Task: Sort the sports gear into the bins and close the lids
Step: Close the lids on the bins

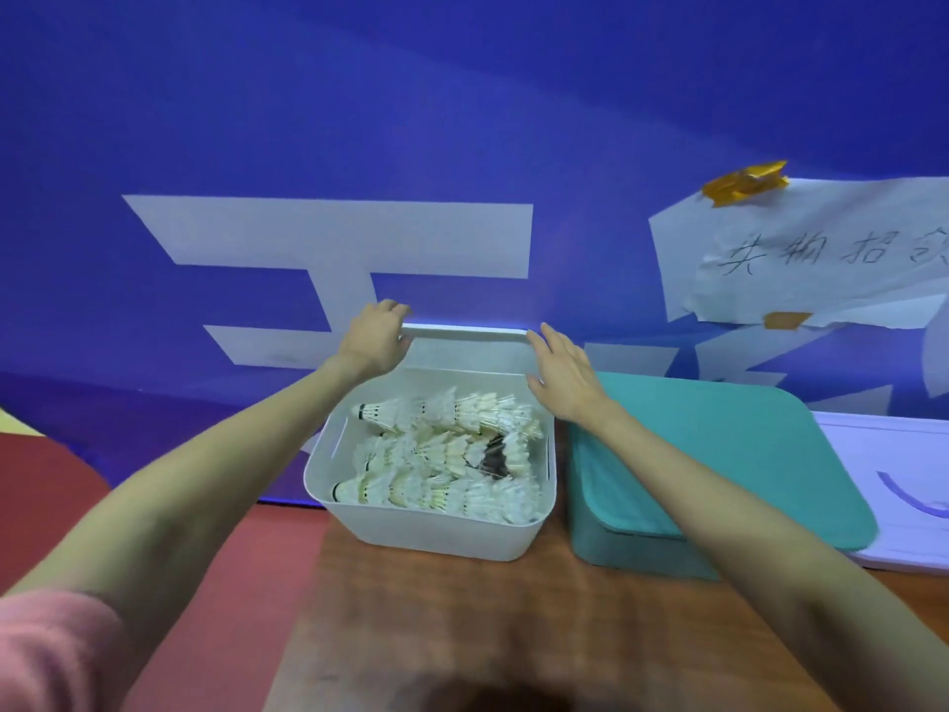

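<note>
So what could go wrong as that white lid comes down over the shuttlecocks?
The shuttlecocks are piled high in the white bin, so the white lid might crush feathers or not seat. The left hand grips one corner, while the right hand only touches the lid's edge with straight fingers, so it could tilt or slip.

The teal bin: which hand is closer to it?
Right. The right hand hovers just beside the teal bin, touching the white lid. The left hand grips the lid's far end.
</note>
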`<state>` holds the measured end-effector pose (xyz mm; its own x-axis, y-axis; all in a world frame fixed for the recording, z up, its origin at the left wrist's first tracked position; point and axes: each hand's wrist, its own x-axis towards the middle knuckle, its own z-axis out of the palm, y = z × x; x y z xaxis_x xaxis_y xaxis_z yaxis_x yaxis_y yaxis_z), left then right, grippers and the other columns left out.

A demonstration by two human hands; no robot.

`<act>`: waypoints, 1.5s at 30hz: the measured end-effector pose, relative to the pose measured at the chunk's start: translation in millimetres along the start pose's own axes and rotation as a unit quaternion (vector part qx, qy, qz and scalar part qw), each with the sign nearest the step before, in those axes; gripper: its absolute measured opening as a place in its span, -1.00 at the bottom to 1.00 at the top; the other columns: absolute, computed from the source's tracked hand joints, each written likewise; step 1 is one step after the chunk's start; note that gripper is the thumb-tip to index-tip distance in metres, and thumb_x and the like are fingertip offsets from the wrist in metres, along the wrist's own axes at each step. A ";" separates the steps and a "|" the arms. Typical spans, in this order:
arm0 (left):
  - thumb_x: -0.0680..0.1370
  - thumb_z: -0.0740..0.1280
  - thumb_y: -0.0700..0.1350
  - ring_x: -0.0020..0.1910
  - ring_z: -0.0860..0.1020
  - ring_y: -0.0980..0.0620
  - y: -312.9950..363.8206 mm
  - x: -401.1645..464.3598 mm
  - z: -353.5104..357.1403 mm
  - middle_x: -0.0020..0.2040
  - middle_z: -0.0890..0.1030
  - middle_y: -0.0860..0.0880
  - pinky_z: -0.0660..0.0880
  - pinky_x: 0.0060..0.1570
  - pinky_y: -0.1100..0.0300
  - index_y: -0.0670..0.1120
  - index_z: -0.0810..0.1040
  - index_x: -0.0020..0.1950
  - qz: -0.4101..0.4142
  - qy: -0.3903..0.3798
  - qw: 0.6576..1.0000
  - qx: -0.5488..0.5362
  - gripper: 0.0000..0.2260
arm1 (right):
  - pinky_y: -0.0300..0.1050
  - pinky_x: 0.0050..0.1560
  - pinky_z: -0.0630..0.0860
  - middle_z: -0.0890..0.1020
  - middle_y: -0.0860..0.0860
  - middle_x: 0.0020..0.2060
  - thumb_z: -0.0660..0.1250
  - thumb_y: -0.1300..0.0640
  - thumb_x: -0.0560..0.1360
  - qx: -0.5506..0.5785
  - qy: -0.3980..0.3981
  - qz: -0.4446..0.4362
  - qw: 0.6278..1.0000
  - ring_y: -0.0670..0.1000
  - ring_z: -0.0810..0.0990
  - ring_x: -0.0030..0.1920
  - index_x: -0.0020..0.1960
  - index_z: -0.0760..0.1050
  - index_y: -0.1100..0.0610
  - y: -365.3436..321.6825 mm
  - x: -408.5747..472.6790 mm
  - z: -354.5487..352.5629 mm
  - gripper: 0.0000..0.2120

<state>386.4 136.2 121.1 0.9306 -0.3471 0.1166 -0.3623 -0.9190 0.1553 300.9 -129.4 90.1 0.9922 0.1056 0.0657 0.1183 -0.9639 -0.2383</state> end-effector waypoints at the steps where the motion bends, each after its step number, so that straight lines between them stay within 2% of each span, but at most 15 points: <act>1: 0.58 0.25 -0.12 0.23 0.41 -0.26 -7.2 7.5 -1.7 0.30 0.46 -0.23 0.41 0.18 -0.07 -0.21 0.38 0.38 0.008 -0.007 1.000 0.012 -0.62 | 0.04 0.43 0.10 0.10 0.20 0.50 0.17 0.16 0.57 -0.016 -0.003 0.004 1.000 0.17 0.11 0.49 0.50 0.07 0.21 -2.8 10.6 1.4 -0.44; 6: 0.59 0.22 -0.13 0.22 0.42 -0.23 -31.9 28.0 4.6 0.27 0.47 -0.21 0.39 0.17 -0.03 -0.21 0.39 0.36 0.028 -0.028 0.999 0.036 -0.65 | 0.01 0.15 0.32 0.40 0.15 0.23 0.16 0.24 0.53 -0.056 0.007 0.045 0.997 0.19 0.39 0.19 0.34 0.29 0.22 -6.3 45.5 10.2 -0.63; 12: 0.58 0.24 -0.17 0.15 0.45 -0.23 -49.3 31.4 26.5 0.19 0.50 -0.22 0.41 0.12 -0.04 -0.22 0.42 0.30 0.059 -0.048 0.997 0.033 -0.70 | 0.02 0.05 0.38 0.42 0.16 0.10 0.19 0.27 0.53 -0.072 0.015 0.063 0.995 0.19 0.40 0.09 0.22 0.38 0.23 -9.7 64.7 23.2 -0.73; 15: 0.57 0.21 -0.25 0.06 0.45 -0.24 -53.7 33.3 29.8 0.07 0.50 -0.22 0.41 -0.01 -0.05 -0.22 0.47 0.24 0.082 -0.047 0.995 0.037 -0.75 | -0.03 -0.18 0.35 0.40 0.14 0.01 0.21 0.34 0.50 -0.095 0.004 0.075 0.993 0.16 0.41 0.04 -0.06 0.42 0.23 -13.7 73.1 23.4 -0.94; 17: 0.57 0.17 -0.28 0.00 0.45 -0.22 -56.3 33.9 29.9 0.00 0.50 -0.20 0.39 -0.08 -0.03 -0.22 0.53 0.16 0.094 -0.044 0.993 0.054 -0.78 | -0.07 -0.24 0.30 0.37 0.11 -0.07 0.23 0.36 0.49 -0.116 -0.015 0.076 0.990 0.11 0.38 -0.05 -0.19 0.34 0.21 -16.8 76.2 23.2 -0.87; 21: 0.51 0.15 -0.37 -0.07 0.46 -0.17 -55.3 29.9 24.8 -0.08 0.52 -0.16 0.34 -0.22 0.02 -0.20 0.50 0.01 0.093 -0.023 0.991 0.088 -0.81 | -0.10 -0.30 0.32 0.37 0.06 -0.20 0.27 0.31 0.51 -0.133 -0.007 0.065 0.989 0.09 0.36 -0.25 -0.24 0.34 0.22 -17.9 74.7 23.6 -0.82; 23: 0.46 0.14 -0.43 -0.09 0.47 -0.20 -53.6 23.2 17.9 -0.09 0.53 -0.19 0.34 -0.23 0.00 -0.22 0.45 0.01 0.092 0.009 0.994 0.052 -0.78 | -0.12 -0.34 0.33 0.40 0.05 -0.22 0.30 0.28 0.51 -0.138 0.024 0.069 0.988 0.09 0.40 -0.29 -0.23 0.43 0.24 -15.8 70.4 18.6 -0.86; 26: 0.48 0.16 -0.40 -0.13 0.48 -0.22 -51.8 4.5 -0.8 -0.09 0.56 -0.23 0.30 -0.26 0.05 -0.25 0.44 0.05 0.104 0.073 0.992 -0.028 -0.81 | -0.13 -0.38 0.34 0.49 0.06 -0.18 0.31 0.26 0.50 -0.115 0.106 0.063 0.986 0.12 0.50 -0.28 -0.16 0.54 0.22 -16.9 56.2 1.4 -0.92; 29: 0.52 0.19 -0.34 -0.18 0.49 -0.23 -48.8 -19.2 -17.7 -0.16 0.58 -0.18 0.35 -0.21 0.00 -0.22 0.46 0.02 0.094 0.132 0.984 -0.070 -0.88 | -0.13 -0.39 0.33 0.53 0.07 -0.16 0.30 0.18 0.53 -0.070 0.194 0.036 0.978 0.14 0.53 -0.25 -0.13 0.57 0.21 -26.1 31.7 -15.4 -0.88; 32: 0.58 0.18 -0.29 -0.17 0.48 -0.21 -43.0 -44.6 -24.4 -0.16 0.57 -0.14 0.32 -0.12 0.02 -0.19 0.47 0.02 0.091 0.174 0.976 -0.090 -0.90 | -0.20 -0.45 0.27 0.54 0.05 -0.22 0.36 0.25 0.45 -0.042 0.296 0.000 0.954 0.10 0.53 -0.32 -0.17 0.57 0.20 -34.8 1.6 -20.6 -0.96; 36: 0.55 0.23 -0.32 -0.08 0.45 -0.14 -37.7 -88.1 -22.0 -0.11 0.56 -0.09 0.30 0.05 0.05 -0.17 0.49 0.06 0.092 0.224 0.967 -0.084 -0.87 | -0.22 -0.51 0.29 0.56 0.05 -0.24 0.40 0.32 0.39 -0.024 0.365 -0.034 0.930 0.08 0.52 -0.36 -0.17 0.58 0.18 -43.9 -40.4 -11.8 -0.93; 38: 0.50 0.26 -0.38 -0.03 0.43 -0.07 -36.1 -114.0 -12.9 -0.07 0.54 -0.05 0.26 0.25 0.00 -0.16 0.49 0.07 0.079 0.239 0.965 -0.073 -0.80 | -0.21 -0.52 0.31 0.58 0.04 -0.24 0.39 0.32 0.38 -0.016 0.379 -0.054 0.924 0.07 0.53 -0.36 -0.15 0.60 0.18 -48.3 -63.7 -1.0 -0.91; 40: 0.42 0.26 -0.44 0.05 0.43 -0.03 -33.5 -142.3 4.0 0.00 0.54 -0.03 0.13 0.41 -0.09 -0.16 0.46 0.08 0.065 0.227 0.970 -0.065 -0.69 | -0.19 -0.54 0.33 0.59 0.04 -0.23 0.33 0.28 0.42 -0.012 0.374 -0.070 0.925 0.05 0.53 -0.36 -0.13 0.62 0.18 -51.5 -87.5 13.3 -0.90; 42: 0.40 0.26 -0.49 0.10 0.45 -0.03 -32.1 -169.5 25.3 0.08 0.55 -0.03 0.09 0.44 -0.15 -0.16 0.46 0.10 0.064 0.216 0.971 -0.081 -0.65 | -0.18 -0.54 0.34 0.60 0.04 -0.22 0.25 0.23 0.46 -0.008 0.358 -0.085 0.930 0.05 0.54 -0.37 -0.12 0.62 0.18 -52.3 -107.9 26.9 -0.84; 45: 0.41 0.29 -0.51 0.15 0.46 -0.05 -36.5 -196.1 51.5 0.15 0.55 -0.07 0.14 0.39 -0.24 -0.16 0.45 0.07 0.073 0.209 0.971 -0.093 -0.65 | -0.17 -0.53 0.38 0.60 0.04 -0.17 0.22 0.20 0.46 -0.004 0.300 -0.119 0.947 0.03 0.54 -0.37 -0.05 0.60 0.17 -50.0 -129.9 45.1 -0.81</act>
<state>219.9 228.2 42.0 0.7802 -0.3293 0.5318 -0.5281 -0.8025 0.2779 167.8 -83.9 49.8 0.7373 0.1644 0.6552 0.3332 -0.9322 -0.1411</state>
